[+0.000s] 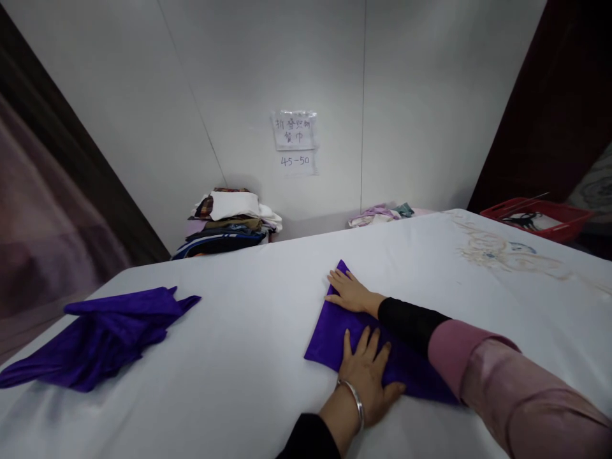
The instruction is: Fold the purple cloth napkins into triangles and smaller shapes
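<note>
A purple cloth napkin lies folded on the white-covered table in front of me, with a narrow corner pointing to the far side. My left hand, a silver bangle at its wrist, rests palm down on the napkin's near part with fingers spread. Farther up, my right hand lies flat near the far corner, its fingers stretched out. The right forearm and pink sleeve hide part of the napkin's right side. A second purple napkin sits crumpled at the left of the table, apart from both hands.
Folded clothes are stacked behind the table's far edge, with more fabric to their right. A red basket stands at the far right. Handwritten paper signs hang on the wall. The tablecloth has embroidery at right.
</note>
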`<state>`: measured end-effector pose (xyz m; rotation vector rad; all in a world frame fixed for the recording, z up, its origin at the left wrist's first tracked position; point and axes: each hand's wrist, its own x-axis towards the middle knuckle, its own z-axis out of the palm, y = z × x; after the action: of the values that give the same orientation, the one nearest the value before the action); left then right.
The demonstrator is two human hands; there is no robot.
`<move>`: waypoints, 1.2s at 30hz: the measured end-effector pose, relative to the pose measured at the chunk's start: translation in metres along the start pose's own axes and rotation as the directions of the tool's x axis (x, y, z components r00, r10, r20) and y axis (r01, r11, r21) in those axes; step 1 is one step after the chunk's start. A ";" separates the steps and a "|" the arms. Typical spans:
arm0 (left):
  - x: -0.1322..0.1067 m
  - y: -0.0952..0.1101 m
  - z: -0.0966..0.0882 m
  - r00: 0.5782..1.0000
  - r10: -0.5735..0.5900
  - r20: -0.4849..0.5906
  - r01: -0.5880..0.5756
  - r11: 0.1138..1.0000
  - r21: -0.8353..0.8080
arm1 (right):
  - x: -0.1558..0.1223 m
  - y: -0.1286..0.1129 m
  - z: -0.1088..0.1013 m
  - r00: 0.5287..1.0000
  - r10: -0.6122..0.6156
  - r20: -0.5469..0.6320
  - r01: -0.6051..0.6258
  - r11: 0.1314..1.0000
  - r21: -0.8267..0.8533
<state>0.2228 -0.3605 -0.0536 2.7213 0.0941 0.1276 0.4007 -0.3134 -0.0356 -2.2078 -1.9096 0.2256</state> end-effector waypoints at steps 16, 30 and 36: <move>0.002 -0.002 -0.003 0.996 -0.008 0.089 0.008 1.000 -0.008 | 0.035 0.027 0.016 0.999 -0.024 0.025 0.024 1.000 -0.004; 0.002 -0.002 -0.006 0.994 0.003 0.110 0.004 0.998 -0.061 | 0.060 0.043 0.014 0.996 0.086 0.032 -0.084 0.996 -0.034; 0.003 -0.003 -0.004 0.995 0.006 0.102 0.001 0.998 -0.063 | 0.065 0.046 0.008 0.993 0.113 0.037 -0.112 0.993 -0.025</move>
<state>0.2252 -0.3562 -0.0507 2.6597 0.0564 -0.0077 0.4520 -0.2547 -0.0534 -2.3459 -1.8171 0.2671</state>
